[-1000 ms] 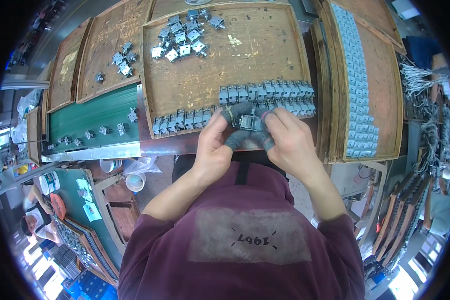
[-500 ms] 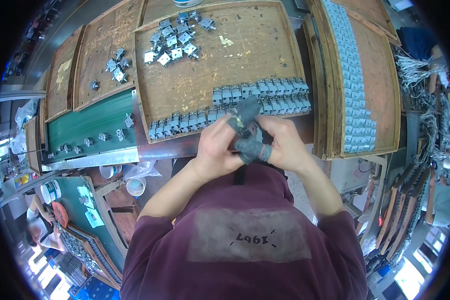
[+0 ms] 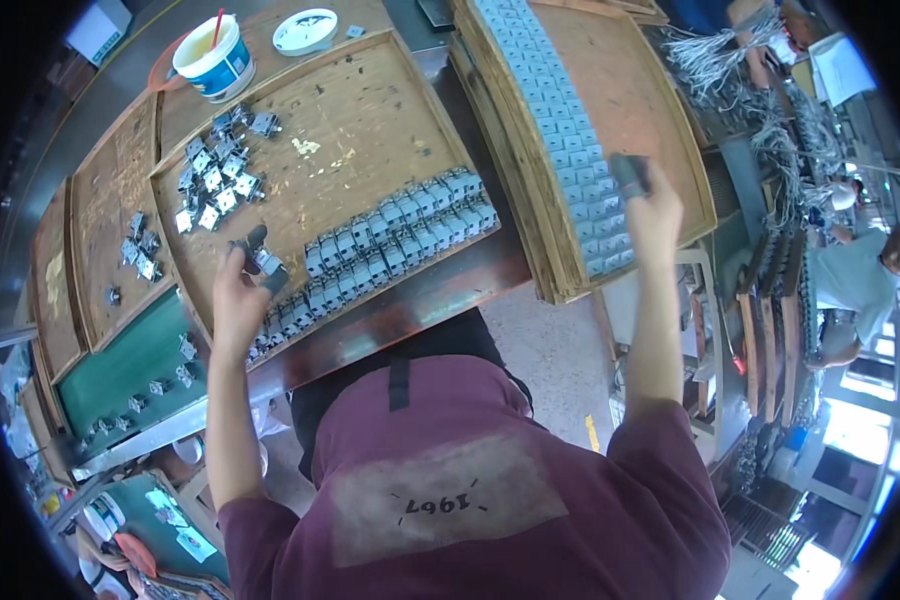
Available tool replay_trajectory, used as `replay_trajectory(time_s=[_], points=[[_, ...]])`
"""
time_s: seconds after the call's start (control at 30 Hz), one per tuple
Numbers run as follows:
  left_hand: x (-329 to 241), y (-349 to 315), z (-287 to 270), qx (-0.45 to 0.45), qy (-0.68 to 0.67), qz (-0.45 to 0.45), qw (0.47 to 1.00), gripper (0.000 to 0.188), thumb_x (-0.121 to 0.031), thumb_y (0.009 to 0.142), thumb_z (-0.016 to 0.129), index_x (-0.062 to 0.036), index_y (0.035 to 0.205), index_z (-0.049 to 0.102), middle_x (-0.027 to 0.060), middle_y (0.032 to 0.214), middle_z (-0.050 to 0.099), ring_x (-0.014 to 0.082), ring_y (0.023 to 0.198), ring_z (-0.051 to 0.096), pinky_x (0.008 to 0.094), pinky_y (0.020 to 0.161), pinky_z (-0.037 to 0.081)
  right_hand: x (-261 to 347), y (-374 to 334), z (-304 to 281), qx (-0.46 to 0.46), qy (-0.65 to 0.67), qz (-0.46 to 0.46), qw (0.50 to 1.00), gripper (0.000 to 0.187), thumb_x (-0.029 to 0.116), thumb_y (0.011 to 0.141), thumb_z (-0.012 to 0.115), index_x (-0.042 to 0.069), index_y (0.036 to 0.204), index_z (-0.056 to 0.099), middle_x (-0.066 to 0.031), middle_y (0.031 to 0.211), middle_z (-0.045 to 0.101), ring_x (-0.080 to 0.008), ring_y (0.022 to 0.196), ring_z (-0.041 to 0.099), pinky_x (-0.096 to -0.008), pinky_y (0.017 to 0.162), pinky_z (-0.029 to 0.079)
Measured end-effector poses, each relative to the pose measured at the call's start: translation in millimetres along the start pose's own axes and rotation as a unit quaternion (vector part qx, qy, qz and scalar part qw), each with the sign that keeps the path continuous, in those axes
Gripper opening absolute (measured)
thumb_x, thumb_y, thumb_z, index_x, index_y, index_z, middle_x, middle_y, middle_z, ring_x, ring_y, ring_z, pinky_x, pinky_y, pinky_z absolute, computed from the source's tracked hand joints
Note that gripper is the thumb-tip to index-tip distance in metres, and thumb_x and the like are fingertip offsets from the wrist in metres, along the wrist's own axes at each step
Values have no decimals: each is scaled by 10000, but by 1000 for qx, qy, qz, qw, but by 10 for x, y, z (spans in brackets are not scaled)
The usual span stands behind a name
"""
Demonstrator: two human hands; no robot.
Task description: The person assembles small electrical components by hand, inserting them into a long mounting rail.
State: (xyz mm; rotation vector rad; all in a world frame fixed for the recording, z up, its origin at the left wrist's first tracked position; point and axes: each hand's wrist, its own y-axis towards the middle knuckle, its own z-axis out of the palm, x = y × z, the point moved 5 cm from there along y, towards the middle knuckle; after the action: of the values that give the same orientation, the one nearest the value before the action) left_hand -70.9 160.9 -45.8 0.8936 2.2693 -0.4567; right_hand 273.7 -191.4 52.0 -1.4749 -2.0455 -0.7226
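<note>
A small metal piece [image 3: 267, 262] is pinched between the thumb and covered fingertips of the left hand [image 3: 238, 298], with only a narrow gap left between them. The fingers of the right hand [image 3: 656, 205] are curled loosely together; whether anything is held there cannot be told. The left hand is placed over the near left part of the middle tray [image 3: 370, 110], with bare board beyond it, hemmed by the loose pile [image 3: 215, 175] and the standing rows [image 3: 400, 225]. The right hand is held over the right tray [image 3: 625, 90], at the edge of the packed pieces [image 3: 555, 115], and bare board is left between it and the far-right rim. Half a second ago both hands were brought together before the middle tray; now they are well apart, and the view has been turned, so the bucket [image 3: 213, 62] is shown whole.
</note>
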Motion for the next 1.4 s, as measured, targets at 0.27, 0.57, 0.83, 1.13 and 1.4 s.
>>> replay_trajectory(time_s=[0.27, 0.57, 0.83, 1.13, 1.4], points=[[434, 436, 561, 263, -225, -69, 936, 473, 21, 711, 552, -29, 1175, 631, 42, 882, 635, 144, 732, 567, 284, 609, 444, -1191, 781, -110, 149, -97, 7, 984, 343, 300, 900, 663, 61, 1141, 717, -135, 967, 729, -205, 901, 659, -331, 827, 492], [211, 9, 141, 64, -127, 79, 987, 497, -8, 738, 570, -23, 1235, 580, 137, 991, 618, 270, 960, 613, 376, 809, 498, -1593, 927, -118, 151, 176, 58, 971, 318, 142, 942, 601, -7, 1222, 621, -41, 1105, 647, -151, 968, 592, -285, 861, 449], [1534, -1122, -975, -247, 243, -280, 896, 379, -156, 743, 632, -59, 1109, 627, 200, 1076, 638, 415, 1014, 610, 485, 844, 503, -1013, 645, 3, 108, 406, 9, 908, 342, 151, 1001, 515, 43, 1325, 534, -124, 1227, 627, -207, 1052, 634, -323, 813, 535], [1550, -1363, -820, -306, -223, -215, 900, 340, -10, 842, 642, -4, 1181, 622, 146, 1132, 690, 285, 971, 687, 390, 828, 542, 513, -727, 1249, 268, 403, -10, 875, 310, 121, 942, 660, 5, 1220, 589, -74, 998, 651, -118, 756, 615, -239, 592, 492], [-305, -919, -204, -55, -636, -25, 770, 477, 61, 820, 692, 3, 1282, 587, 122, 1249, 648, 218, 1152, 617, 353, 998, 491, 1387, -1468, 1324, 432, 438, -57, 786, 378, 37, 898, 680, 7, 1251, 545, -55, 959, 639, -136, 785, 636, -287, 663, 564]])
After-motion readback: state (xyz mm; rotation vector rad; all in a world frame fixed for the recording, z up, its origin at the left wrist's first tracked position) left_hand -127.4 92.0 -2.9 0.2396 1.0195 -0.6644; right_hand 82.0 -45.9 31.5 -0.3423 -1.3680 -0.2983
